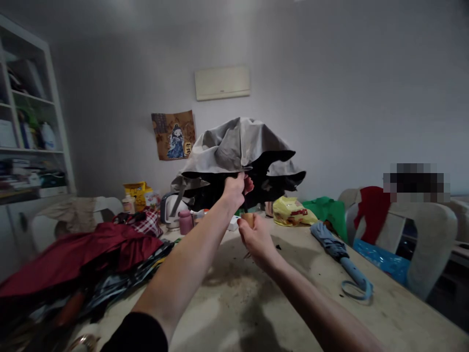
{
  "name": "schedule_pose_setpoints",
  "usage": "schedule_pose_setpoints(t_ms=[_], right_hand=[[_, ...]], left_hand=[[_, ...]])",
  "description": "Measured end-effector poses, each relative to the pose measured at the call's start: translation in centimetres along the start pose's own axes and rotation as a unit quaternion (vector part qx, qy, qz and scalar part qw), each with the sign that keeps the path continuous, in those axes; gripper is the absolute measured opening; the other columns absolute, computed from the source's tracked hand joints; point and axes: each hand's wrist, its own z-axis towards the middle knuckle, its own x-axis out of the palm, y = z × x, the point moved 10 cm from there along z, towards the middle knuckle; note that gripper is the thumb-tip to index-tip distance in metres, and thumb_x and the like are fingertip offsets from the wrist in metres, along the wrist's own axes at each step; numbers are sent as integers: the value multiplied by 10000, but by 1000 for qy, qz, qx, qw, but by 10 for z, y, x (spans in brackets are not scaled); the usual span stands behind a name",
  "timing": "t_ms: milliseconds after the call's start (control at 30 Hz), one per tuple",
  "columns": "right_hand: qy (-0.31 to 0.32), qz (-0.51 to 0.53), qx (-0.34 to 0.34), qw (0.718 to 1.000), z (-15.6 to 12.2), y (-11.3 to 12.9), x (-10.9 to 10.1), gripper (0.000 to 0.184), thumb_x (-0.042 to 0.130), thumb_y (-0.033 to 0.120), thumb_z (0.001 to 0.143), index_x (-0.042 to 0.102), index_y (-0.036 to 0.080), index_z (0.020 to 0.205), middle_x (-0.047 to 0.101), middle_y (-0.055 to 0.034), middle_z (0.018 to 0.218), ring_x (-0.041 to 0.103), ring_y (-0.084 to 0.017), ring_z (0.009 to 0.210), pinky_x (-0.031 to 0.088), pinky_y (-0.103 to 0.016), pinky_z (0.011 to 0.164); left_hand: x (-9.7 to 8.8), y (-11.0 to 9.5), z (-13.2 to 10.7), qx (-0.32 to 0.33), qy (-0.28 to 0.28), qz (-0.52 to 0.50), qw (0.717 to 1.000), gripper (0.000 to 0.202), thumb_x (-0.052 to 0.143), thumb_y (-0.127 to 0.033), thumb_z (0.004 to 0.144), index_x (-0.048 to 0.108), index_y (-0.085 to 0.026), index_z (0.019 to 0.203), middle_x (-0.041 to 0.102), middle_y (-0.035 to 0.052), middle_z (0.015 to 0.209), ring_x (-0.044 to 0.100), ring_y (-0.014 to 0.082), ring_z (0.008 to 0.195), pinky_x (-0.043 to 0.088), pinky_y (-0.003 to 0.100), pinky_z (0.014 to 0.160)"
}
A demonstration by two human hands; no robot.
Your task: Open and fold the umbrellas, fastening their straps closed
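A partly spread umbrella (234, 146) with a silver-grey outside and a black underside is held up above the table. My right hand (256, 237) is closed around its tan handle at the bottom. Higher up, under the edge of the canopy, my left hand (236, 188) is closed with its thumb raised. It grips the umbrella near the shaft; the exact spot is hidden by the hand and dark cloth. The canopy hangs in loose folds around the shaft.
On the left lie a dark red umbrella (120, 249) and other folded cloth. A folded blue umbrella (340, 259) rests at the table's right. Behind are a pink jar (185, 222), a yellow bag (294, 211) and a green bag (326, 212). Chairs (432, 244) stand alongside; a person is partly visible.
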Motion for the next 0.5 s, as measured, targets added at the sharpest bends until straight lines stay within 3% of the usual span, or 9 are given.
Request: schedule_pose_setpoints(t_ms=[100,233,500], right_hand=[[-26,-133,-44,990,4,6,-2,183,526,349,741,452,195,809,547,-22,715,504,-165,638,366,-292,604],[-35,-197,-60,978,4,17,1,120,483,289,764,383,225,783,525,-10,652,507,-187,622,333,-295,598],[-56,-226,-64,970,10,29,-1,153,489,354,758,425,217,780,553,-48,696,499,-197,632,346,-306,598]], left_hand=[[-3,-9,-3,59,-33,53,996,299,480,-173,965,512,-138,670,478,-48,479,426,51,375,324,173,414],[-4,-18,1,96,-46,95,990,322,480,-198,965,440,-165,647,419,-82,479,315,28,335,240,172,377],[6,-29,32,77,-24,128,988,381,375,-274,1012,451,-175,653,399,-67,477,370,55,381,386,181,439]])
